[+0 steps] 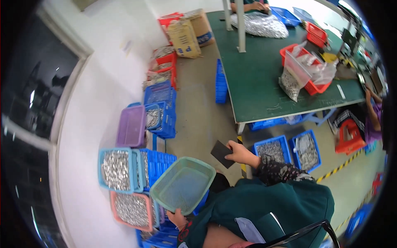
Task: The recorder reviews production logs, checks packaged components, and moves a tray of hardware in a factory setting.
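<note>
My left hand (178, 218) grips the near rim of a pale green plastic basket (155, 192), fingers closed on the edge. Its mesh bottom shows, and the basket is tilted over the stacked crates. Held out to the right of it, my right hand (243, 154) pinches a thin, dark, flat square sheet (222, 154) by its right side. The sheet and the basket are apart. I cannot tell what the sheet is made of.
Left of me, along the wall, stand stacked blue crates (163, 163), a light blue basket (100, 169) and a pink basket (113, 211) of shiny metal parts. A green table (248, 78) is ahead; two blue bins (285, 144) sit by it. Other people work at the table.
</note>
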Motion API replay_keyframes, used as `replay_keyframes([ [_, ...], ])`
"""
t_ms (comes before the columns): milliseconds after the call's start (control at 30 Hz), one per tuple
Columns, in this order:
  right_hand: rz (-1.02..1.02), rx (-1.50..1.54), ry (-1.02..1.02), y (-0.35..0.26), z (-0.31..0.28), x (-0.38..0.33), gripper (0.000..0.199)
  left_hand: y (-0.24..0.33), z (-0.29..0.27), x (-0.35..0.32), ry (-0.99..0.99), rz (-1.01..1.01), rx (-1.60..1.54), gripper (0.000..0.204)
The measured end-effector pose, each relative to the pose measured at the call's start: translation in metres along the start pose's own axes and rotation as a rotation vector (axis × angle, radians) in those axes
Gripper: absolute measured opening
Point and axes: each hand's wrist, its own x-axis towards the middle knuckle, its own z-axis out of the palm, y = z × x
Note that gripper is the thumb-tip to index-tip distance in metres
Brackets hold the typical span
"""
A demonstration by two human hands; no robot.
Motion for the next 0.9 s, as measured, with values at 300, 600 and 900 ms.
replay_keyframes([
  [300, 0.207, 0.478, 0.215, -0.028, -0.013, 0.116, 0.025, 0.087, 0.135, 0.219, -0.315, 0.149, 0.111, 0.031],
  [600, 0.419, 0.628, 0.298, -0.033, -0.016, 0.297, 0.026, 0.164, 0.287, 0.360, -0.444, 0.080, -0.171, 0.027],
  [900, 0.306, 0.672, 0.291, -0.073, -0.044, 0.492, 0.026, 0.212, 0.378, 0.489, -0.370, 0.186, 0.057, 0.027],
])
